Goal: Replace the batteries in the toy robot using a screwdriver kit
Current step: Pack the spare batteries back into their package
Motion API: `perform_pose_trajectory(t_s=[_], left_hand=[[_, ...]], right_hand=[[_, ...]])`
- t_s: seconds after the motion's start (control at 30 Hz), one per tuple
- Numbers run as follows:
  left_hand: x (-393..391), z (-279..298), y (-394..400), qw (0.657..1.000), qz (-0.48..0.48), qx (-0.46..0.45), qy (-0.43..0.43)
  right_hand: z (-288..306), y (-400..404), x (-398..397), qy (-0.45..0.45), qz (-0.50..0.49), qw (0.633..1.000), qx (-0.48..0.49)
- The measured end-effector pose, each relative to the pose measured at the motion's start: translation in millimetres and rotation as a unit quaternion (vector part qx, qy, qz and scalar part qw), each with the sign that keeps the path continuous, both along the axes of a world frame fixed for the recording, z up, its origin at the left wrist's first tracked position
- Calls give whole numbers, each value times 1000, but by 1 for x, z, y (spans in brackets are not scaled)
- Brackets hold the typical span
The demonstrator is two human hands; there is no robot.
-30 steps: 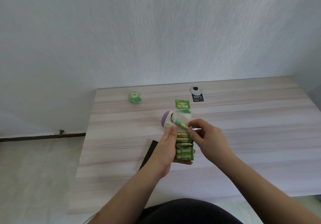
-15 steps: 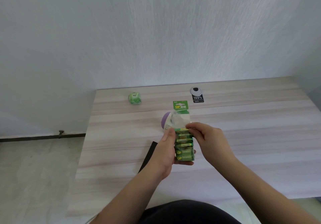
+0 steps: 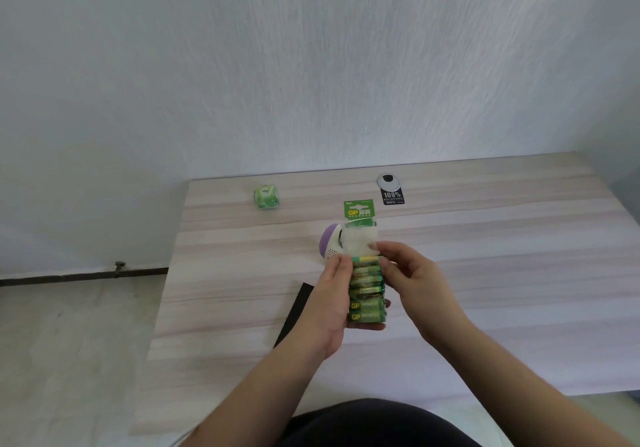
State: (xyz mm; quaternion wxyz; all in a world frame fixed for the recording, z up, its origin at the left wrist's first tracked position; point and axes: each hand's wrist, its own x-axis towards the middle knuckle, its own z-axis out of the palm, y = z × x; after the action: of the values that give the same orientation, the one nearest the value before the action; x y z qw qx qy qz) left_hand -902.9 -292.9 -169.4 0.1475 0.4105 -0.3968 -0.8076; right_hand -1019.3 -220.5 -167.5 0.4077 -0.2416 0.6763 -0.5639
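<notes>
Batteries coming out: left hand [image 3: 334,302] grips the GP battery pack [image 3: 366,294], right hand [image 3: 410,273] pinches its top cell; toy robot [image 3: 334,244] at frame centre awaits them.

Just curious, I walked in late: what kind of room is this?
Probably a plain room at home or in an office: a pale wood-grain table against a bare white wall, with a grey floor beside it.
</notes>
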Motion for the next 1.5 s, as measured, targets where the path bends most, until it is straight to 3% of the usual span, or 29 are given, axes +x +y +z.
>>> perform_pose_trajectory(t_s=[0.2, 0.47, 0.6, 0.77, 1.0, 1.3, 1.4, 1.5], left_hand=[[-1, 1, 1, 1000, 7, -15, -8], [0, -2, 2, 999, 25, -33, -13], [-1, -5, 3, 997, 43, -55, -29], [-2, -14, 4, 992, 76, -72, -66], [-1, -17, 3, 988, 88, -95, -90], [2, -19, 10, 984, 96, -95, -116], [3, -19, 9, 981, 103, -107, -126], [5, -18, 7, 977, 112, -134, -120]], right_hand=[[3, 2, 0, 16, -12, 1000, -19], [1, 9, 12, 222, -47, 974, -11], [-6, 11, 25, 174, -46, 984, -4], [-11, 13, 40, 192, -7, 981, 27], [-19, 15, 46, 357, 117, 922, 88], [-32, 19, 52, 458, 93, 882, 59], [-29, 18, 53, 429, 95, 897, 57], [-18, 15, 51, 285, 41, 956, 57]])
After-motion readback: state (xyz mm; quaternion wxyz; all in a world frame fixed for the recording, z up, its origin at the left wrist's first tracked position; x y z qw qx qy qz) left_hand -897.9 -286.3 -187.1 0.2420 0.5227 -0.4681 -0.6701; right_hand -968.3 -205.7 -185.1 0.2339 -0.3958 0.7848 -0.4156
